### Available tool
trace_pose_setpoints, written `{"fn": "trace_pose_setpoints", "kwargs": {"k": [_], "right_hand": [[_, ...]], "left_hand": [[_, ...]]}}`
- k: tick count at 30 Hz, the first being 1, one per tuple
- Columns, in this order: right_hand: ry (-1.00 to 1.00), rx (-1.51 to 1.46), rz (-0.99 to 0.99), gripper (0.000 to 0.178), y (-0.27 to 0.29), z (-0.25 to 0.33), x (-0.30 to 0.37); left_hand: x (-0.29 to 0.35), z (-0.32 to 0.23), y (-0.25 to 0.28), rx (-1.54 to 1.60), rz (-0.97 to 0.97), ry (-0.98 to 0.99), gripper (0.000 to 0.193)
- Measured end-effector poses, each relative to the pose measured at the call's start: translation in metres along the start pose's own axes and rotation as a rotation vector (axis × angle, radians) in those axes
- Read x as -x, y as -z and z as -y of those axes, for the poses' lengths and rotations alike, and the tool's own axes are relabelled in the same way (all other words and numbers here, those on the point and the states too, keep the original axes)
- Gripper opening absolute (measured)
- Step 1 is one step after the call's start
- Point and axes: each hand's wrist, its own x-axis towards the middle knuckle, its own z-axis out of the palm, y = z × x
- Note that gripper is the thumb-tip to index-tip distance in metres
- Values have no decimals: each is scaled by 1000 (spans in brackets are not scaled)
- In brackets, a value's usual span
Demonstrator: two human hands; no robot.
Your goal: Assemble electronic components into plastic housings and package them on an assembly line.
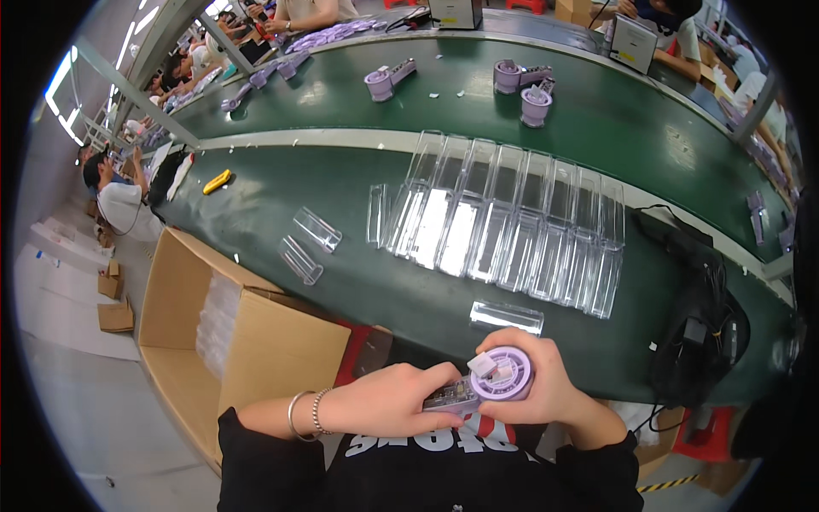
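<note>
Both of my hands hold one lilac round-headed device (500, 373) in front of my body, close to the near table edge. My left hand (384, 398) is closed on its short handle, where a circuit board shows. Around the round head curls my right hand (546, 375), thumb below and fingers on the far side. A small white block (482, 365) sits on the ringed face of the head. Just beyond my right hand, a clear plastic tray (507, 317) lies on the green table.
Rows of clear plastic trays (512, 218) cover the table's middle. Loose trays (317, 230) and a yellow cutter (217, 181) lie left. An open carton (281, 350) stands at the near left, a black bag (695, 316) right. More lilac devices (536, 107) rest on the green belt (461, 68).
</note>
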Motion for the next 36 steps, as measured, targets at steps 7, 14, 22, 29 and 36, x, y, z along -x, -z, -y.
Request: {"fn": "trace_pose_setpoints", "kwargs": {"k": [7,14,22,29,36], "right_hand": [[-71,-34,76,51,-6,21,-18],[-341,-26,143,51,-17,27,-30],[-346,-58,109,49,-29,16,-22],[-298,-107,-21,40,-43,12,-15],[-216,25,-94,40,-45,10,-17]], "left_hand": [[20,-10,9,63,-22,42,44],[26,7,-4,234,2,71,44],[33,12,-10,370,61,138,38],[33,23,-20,447,-89,119,34],[24,35,-13,341,-52,5,38]]}}
